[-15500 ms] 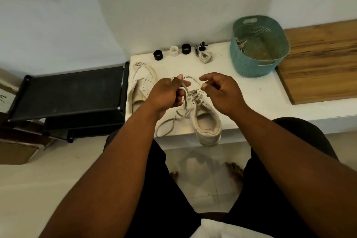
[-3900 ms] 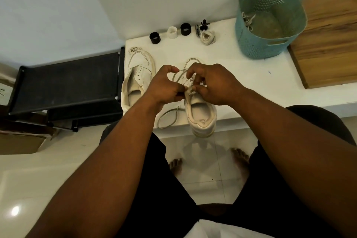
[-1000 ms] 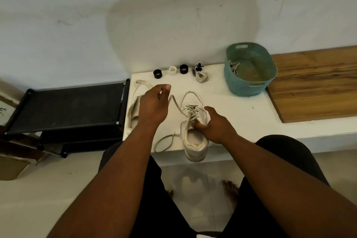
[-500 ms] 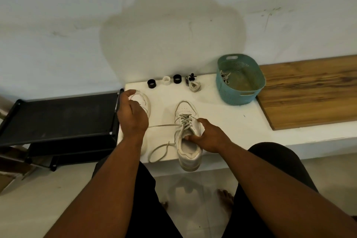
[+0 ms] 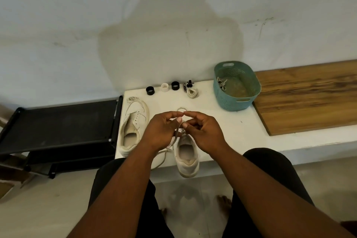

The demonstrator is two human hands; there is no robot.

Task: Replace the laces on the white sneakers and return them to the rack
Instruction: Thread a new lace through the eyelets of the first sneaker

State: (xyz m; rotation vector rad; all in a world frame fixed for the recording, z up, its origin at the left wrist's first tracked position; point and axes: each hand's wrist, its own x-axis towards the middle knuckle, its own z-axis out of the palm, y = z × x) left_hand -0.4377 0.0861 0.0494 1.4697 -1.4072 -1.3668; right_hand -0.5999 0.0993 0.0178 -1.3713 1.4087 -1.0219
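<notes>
A: Near sneaker (image 5: 186, 157): off-white, smooth upper, padded collar, rounded heel overhanging the front edge of the white ledge (image 5: 222, 127). Toe points at the wall; the front half is covered by both hands.

B: Lace?

A: Flat, cream lace (image 5: 174, 140). It runs from under the left hand (image 5: 161, 133) down across the collar, then loops loose on the ledge left of the shoe. Left fingers are curled with the lace passing through them. Right hand (image 5: 204, 131) has thumb and forefinger curved toward the left fingertips; whether it actually pinches lace, cannot tell.

B: The other shoe?

A: Second sneaker (image 5: 133, 127) lies just left, same colour, eyelets bare, tongue flopped open, parallel to the first. A small coiled lace (image 5: 132, 99) sits at its toe.

B: Further out?

A: Along the wall: black ring (image 5: 150, 90), white ring (image 5: 164, 87), another black ring (image 5: 175, 85), small dark clips (image 5: 188, 84), a bundled lace (image 5: 192, 93). To the right, a teal perforated plastic basket (image 5: 236, 100), oval, with handle slots and old laces (image 5: 221, 83) inside. Beyond it, a wood-grain board (image 5: 309, 96). Left of the ledge, the black rack (image 5: 58, 121), matte flat shelf, metal frame.
</notes>
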